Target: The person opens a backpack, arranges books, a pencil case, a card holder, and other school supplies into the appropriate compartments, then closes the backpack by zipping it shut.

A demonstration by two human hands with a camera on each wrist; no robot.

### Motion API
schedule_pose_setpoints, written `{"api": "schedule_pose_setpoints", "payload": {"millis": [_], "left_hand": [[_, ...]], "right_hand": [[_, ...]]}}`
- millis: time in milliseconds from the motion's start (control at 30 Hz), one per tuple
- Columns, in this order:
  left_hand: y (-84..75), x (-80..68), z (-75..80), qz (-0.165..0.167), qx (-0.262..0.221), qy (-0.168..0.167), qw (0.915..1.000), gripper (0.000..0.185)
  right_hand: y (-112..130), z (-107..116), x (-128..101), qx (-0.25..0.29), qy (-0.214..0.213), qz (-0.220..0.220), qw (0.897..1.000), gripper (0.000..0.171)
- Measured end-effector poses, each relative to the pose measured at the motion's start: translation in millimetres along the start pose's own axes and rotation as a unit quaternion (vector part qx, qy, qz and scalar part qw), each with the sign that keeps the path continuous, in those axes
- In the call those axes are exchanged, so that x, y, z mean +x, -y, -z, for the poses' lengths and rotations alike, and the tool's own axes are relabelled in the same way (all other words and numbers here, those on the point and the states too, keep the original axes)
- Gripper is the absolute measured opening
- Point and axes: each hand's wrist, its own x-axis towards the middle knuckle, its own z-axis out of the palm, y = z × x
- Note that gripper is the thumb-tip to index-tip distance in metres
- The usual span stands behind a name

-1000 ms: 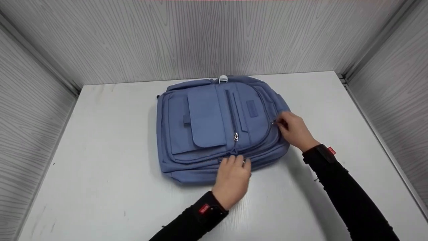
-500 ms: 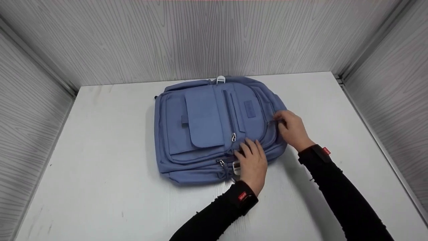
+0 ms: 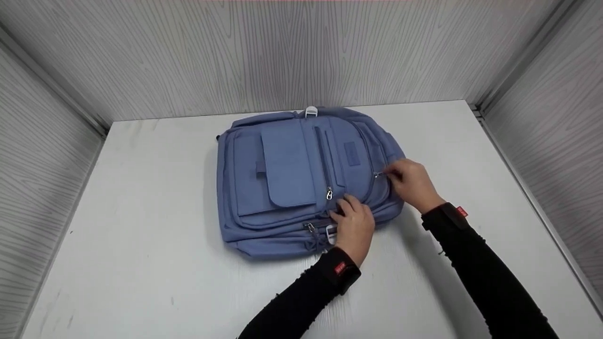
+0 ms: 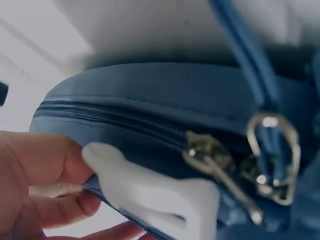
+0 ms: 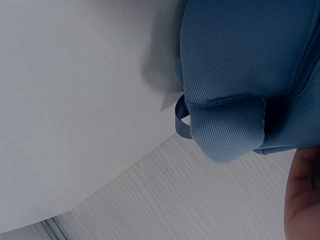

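A blue backpack lies flat on the white table, its front pockets facing up. At its right side my right hand pinches a metal zipper pull on the curved pocket zipper. My left hand grips the near edge of the front pocket, fingertips on its top. In the left wrist view, the thumb presses fabric beside a white plastic buckle, with fingers below. A silver zipper slider sits close by. The right wrist view catches only part of the right hand, beside the bag.
The white table extends around the backpack, bounded by grey wood-grain panels at the back and sides. Another zipper pull rests mid-bag. A white clip sits at the far edge. A small fabric loop sticks out.
My left hand has moved right and up from the near side onto the pocket edge, uncovering the white buckle. The right hand stays at the curved zipper, its zipper pull showing more plainly.
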Motion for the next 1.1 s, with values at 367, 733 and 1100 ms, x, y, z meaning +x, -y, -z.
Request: {"api": "schedule_pose_setpoints", "payload": {"millis": [367,733,1100], "left_hand": [[31.9,-12.4,5.9,-0.109,-0.087,-0.002,0.9903,0.012],[80.6,-36.4,12.0,-0.242,-0.188,0.031,0.9513,0.014],[124.9,-36.0,3.5,-0.288,-0.310,0.080,0.9025,0.023]], "right_hand": [[-3,10,-5,-0.047,0.014,0.009,0.999,0.005],[-19,30,-9,-0.052,-0.026,-0.034,0.998,0.006],[-34,38,-11,-0.048,-0.051,-0.040,0.997,0.006]]}}
